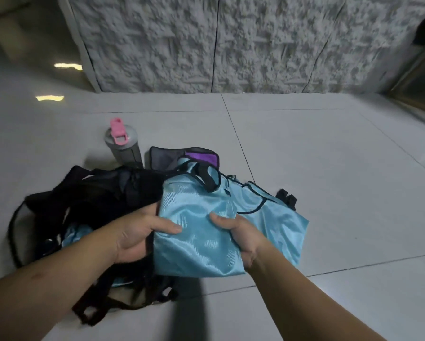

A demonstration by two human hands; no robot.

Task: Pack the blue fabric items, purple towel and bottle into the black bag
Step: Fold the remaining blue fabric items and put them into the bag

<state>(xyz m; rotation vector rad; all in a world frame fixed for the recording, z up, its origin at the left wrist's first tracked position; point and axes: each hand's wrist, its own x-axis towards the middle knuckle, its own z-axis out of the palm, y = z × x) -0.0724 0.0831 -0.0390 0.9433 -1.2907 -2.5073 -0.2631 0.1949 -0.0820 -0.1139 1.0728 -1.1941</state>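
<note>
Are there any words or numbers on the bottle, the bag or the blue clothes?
None can be read.
Bottle: no label shows.
Black bag: no writing shows.
Blue fabric held in left hand and right hand: only faint pale blotches, not letters.

Both hands (142, 232) (238, 236) grip folded blue fabric (206, 232).

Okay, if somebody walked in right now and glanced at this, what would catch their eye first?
Probably the shiny blue fabric in the middle, gripped by the left hand and right hand beside the black bag on the floor. Behind it stands a grey bottle with a pink cap, with a purple towel to its right.
</note>
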